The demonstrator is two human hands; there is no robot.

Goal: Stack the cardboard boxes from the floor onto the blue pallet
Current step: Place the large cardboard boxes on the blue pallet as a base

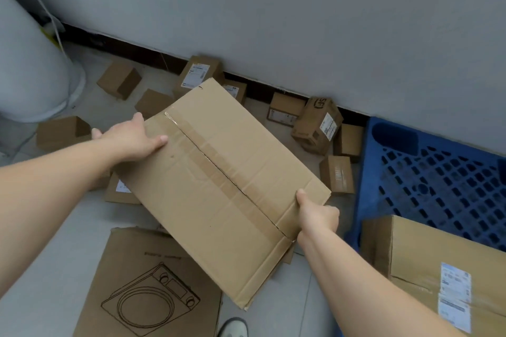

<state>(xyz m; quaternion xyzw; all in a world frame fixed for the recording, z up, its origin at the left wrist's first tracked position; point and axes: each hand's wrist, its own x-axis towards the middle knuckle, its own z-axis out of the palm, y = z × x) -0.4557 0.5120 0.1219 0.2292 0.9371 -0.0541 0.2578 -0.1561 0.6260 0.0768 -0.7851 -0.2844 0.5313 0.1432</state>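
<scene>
I hold a large taped cardboard box (219,186) above the floor, tilted, its long seam running diagonally. My left hand (131,137) grips its far left edge, thumb on the top face. My right hand (317,213) grips the near right edge, thumb on top. The blue pallet (438,186) lies on the right against the wall. A big box with white labels (438,268) sits on the pallet's near corner. Several small boxes lie on the floor along the wall, among them one with a label (200,74) and one with black print (317,123).
A printed box with a washing machine drawing (147,284) lies on the floor below the held one. A white rolled bundle (32,63) stands at the left. The grey wall (301,22) runs behind. My shoe (232,327) shows at the bottom.
</scene>
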